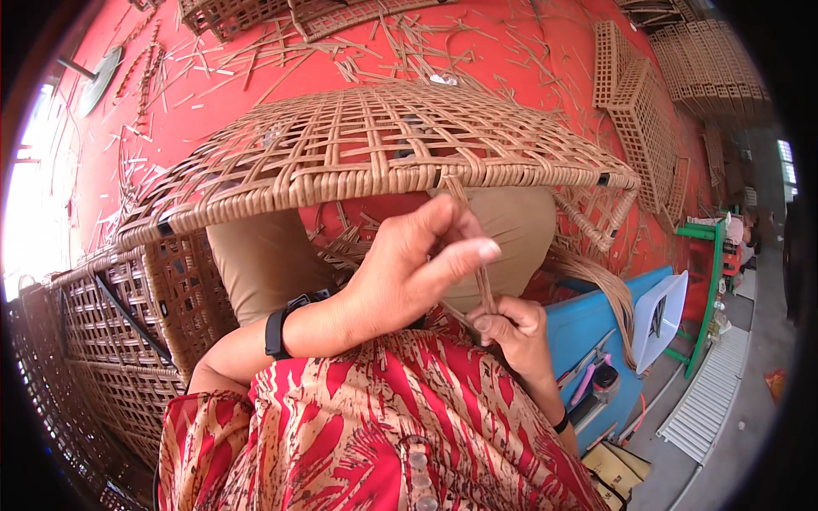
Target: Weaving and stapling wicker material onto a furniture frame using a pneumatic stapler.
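Note:
A brown woven wicker panel (pixel 375 140) with an open grid and a wrapped rim lies across my knees. From its near rim, brown weaving strands (pixel 484 285) run down toward my body. My left hand (pixel 417 264), with a black band on its wrist, is curled around the strands just below the rim, its thumb crossing in front of them. Lower and to the right, my right hand (pixel 514 334) pinches the same strands between thumb and fingers. The left fingertips are partly hidden behind the hand.
At left stands another wicker piece (pixel 102 315). A blue stool-like surface (pixel 567 328) at right bears tools, a white plastic bin (pixel 660 319) and a bundle of loose strands (pixel 609 285). Cut strips litter the red floor (pixel 221 94). More wicker frames (pixel 643 123) stand at far right.

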Available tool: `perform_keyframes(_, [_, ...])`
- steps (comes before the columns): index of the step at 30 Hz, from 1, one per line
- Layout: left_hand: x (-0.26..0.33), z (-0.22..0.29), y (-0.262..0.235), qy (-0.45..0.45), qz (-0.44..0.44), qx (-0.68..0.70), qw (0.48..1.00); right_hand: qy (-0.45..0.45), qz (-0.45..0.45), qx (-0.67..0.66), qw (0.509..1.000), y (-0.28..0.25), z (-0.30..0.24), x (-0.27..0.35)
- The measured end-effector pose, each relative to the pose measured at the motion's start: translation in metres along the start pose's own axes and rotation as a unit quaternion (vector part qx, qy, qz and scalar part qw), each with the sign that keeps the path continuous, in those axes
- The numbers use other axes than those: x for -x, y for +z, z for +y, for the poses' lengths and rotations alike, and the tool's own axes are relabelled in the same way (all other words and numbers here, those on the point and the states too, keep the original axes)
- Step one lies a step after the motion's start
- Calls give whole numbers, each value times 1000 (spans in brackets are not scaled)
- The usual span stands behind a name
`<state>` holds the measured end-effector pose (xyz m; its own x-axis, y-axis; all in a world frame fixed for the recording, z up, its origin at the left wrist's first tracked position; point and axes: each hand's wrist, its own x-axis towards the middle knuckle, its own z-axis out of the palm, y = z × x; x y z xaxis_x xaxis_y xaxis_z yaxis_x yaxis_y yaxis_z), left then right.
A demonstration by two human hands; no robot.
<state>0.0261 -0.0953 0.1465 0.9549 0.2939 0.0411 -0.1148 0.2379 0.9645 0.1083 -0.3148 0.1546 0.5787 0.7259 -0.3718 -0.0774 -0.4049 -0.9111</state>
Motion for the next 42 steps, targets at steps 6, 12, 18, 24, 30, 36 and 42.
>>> perform_keyframes(6, [12, 6, 6, 106, 69, -156, 980, -115, -137, 47, 983, -19, 5, 2])
perform_keyframes(12, [9, 14, 3, 195, 104, -254, 942, -153, -188, 99, 965, -24, -18, -14])
perform_keyframes(18, [-3, 19, 5, 226, 69, -298, 925, -166, 140, 17, 976, 22, -32, -18])
perform_keyframes(24, [-28, 38, 2, 218, 53, -327, 918, -421, 238, 367, 794, -6, -68, -42])
perform_keyframes(30, [-45, 48, -17, 263, 97, -532, 799, -356, 240, 420, 800, -44, -107, -52])
perform_keyframes(36, [-45, 41, -17, 256, 66, -583, 768, -323, 119, 496, 797, -62, -134, -61])
perform_keyframes(42, [-43, 40, -15, 244, 66, -590, 767, -287, 22, 480, 829, -79, -156, -71])
